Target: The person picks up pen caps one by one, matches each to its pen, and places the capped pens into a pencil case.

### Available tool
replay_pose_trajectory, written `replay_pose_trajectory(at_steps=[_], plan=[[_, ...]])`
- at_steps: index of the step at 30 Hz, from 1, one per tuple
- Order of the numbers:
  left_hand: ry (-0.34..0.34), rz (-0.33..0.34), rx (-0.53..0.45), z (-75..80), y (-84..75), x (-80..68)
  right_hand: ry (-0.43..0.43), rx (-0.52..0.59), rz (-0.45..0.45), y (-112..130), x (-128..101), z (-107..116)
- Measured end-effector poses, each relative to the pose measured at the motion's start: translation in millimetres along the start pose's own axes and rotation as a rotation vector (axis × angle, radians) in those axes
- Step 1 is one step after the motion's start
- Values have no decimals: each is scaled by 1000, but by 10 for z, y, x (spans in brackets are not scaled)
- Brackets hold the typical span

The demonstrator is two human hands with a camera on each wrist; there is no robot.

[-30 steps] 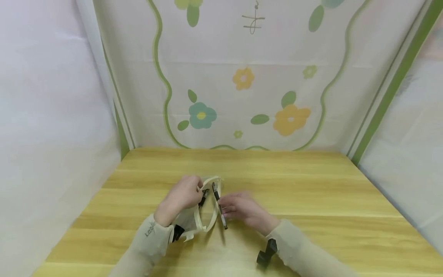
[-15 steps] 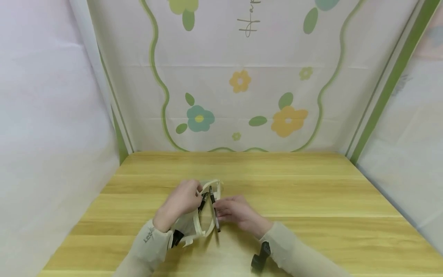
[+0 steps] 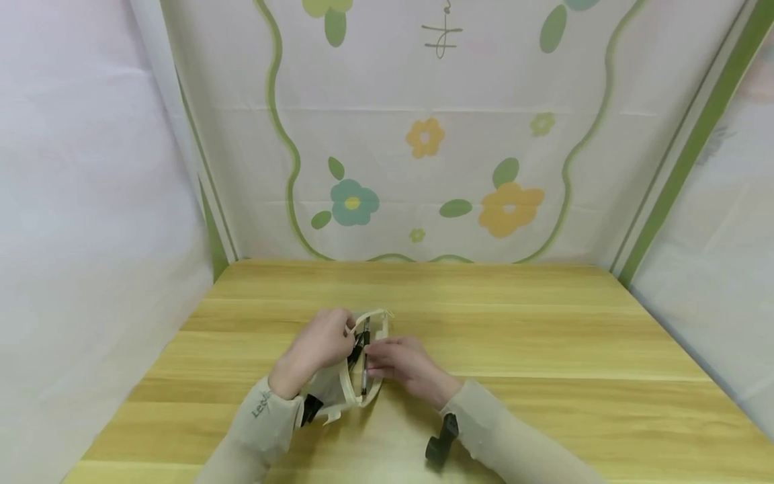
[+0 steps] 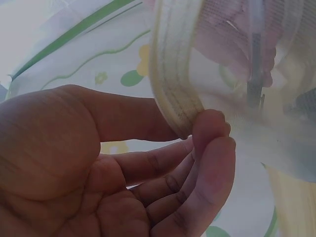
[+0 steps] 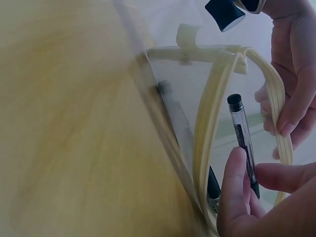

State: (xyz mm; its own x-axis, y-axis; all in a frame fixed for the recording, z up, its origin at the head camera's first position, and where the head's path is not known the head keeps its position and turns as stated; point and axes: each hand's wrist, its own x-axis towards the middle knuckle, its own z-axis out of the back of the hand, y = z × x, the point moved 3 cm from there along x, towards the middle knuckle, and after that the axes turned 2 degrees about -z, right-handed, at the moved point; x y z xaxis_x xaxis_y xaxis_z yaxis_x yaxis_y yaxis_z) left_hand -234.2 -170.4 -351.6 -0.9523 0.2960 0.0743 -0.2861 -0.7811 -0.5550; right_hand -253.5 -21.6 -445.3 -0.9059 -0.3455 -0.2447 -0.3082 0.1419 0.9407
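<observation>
A cream mesh pouch (image 3: 329, 384) with a zip along its open mouth stands on the wooden table. With thumb and fingers, my left hand (image 3: 317, 344) pinches the zip edge (image 4: 177, 64) and keeps the mouth apart. My right hand (image 3: 410, 368) pinches a clear-barrelled pen (image 5: 242, 123) with a black cap at the mouth of the pouch. In the left wrist view, that pen shows faintly through the mesh. More dark pens (image 3: 355, 351) lie inside the pouch; one pen (image 5: 175, 111) is seen through the mesh in the right wrist view.
The wooden table (image 3: 514, 329) extends to both sides and behind the pouch. Pale cloth walls surround it, and the back wall (image 3: 387, 181) bears printed flowers. A black camera mount (image 3: 441, 440) sits at the right wrist.
My right hand has moved left with the pen, from beside the pouch's mouth to within it. The pen has turned more upright in the head view. My left hand keeps its grip on the edge.
</observation>
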Motion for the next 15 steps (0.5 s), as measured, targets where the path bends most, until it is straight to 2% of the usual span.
replay_pose_trajectory(at_steps=[15], plan=[[0, 11, 24, -1, -17, -1, 27, 37, -4, -11, -4, -21]])
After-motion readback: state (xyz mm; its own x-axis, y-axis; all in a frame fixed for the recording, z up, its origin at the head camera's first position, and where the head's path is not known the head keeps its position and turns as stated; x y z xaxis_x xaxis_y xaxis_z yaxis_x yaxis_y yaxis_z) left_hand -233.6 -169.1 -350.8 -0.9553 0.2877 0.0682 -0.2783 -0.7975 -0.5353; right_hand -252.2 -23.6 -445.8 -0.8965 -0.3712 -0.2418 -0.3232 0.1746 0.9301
